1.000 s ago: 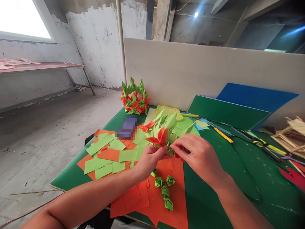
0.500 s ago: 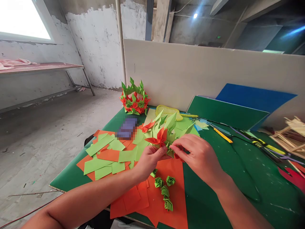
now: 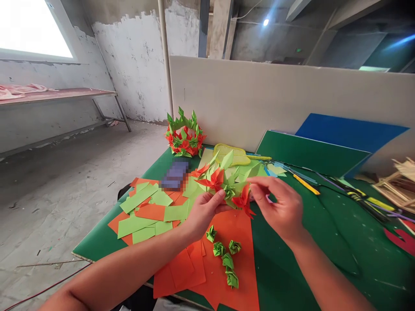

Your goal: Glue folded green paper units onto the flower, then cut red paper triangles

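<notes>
An unfinished-looking origami flower crown (image 3: 228, 192) of green leaves, orange flowers and a green rose is held above the table. My left hand (image 3: 205, 212) grips its lower left edge, the thumb on the front below an orange flower. At its right end, my right hand (image 3: 279, 207) pinches the edge beside another orange flower (image 3: 241, 199); the fingertips partly hide the spot. Below, several folded green paper roses (image 3: 227, 261) lie on orange paper sheets (image 3: 241, 280).
A finished-looking origami crown (image 3: 184, 138) stands at the table's far left corner. Green strips (image 3: 138, 199) and a blurred phone-like object (image 3: 175, 175) lie to the left. A yellow-handled cutter (image 3: 306, 184), green board (image 3: 311, 151) and wooden sticks (image 3: 397, 185) are at the right.
My right hand has shifted right, from the middle of the crown to its right end. The green rose and the right orange flower now show more fully. My left hand keeps its grip.
</notes>
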Demonstrator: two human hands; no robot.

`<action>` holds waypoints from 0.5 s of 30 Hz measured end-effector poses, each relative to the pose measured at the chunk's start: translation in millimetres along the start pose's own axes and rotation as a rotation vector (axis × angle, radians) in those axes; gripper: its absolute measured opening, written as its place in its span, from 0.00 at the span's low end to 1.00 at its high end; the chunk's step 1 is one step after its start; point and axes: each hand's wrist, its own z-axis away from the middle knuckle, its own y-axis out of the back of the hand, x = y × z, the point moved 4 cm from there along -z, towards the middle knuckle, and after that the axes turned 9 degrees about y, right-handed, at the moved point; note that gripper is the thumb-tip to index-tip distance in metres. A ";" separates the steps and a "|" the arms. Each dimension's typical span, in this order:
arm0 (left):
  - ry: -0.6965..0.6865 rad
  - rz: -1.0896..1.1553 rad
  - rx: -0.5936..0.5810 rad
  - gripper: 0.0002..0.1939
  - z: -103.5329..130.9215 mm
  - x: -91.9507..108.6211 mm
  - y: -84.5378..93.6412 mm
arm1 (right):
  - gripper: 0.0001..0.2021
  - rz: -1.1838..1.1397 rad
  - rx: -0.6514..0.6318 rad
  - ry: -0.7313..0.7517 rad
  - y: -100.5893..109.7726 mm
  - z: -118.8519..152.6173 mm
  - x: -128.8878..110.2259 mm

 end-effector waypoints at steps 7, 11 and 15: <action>-0.124 -0.067 -0.056 0.20 0.6 3.5 1.2 | 0.11 0.199 0.081 -0.339 5.4 58.0 82.7; -0.147 -0.059 -0.082 0.23 2.5 3.7 -2.6 | 0.21 0.351 -0.303 -0.483 -3.5 89.8 125.9; -0.176 -0.018 -0.036 0.25 1.1 3.4 0.0 | 0.25 0.388 -0.529 -0.587 -9.9 106.9 139.3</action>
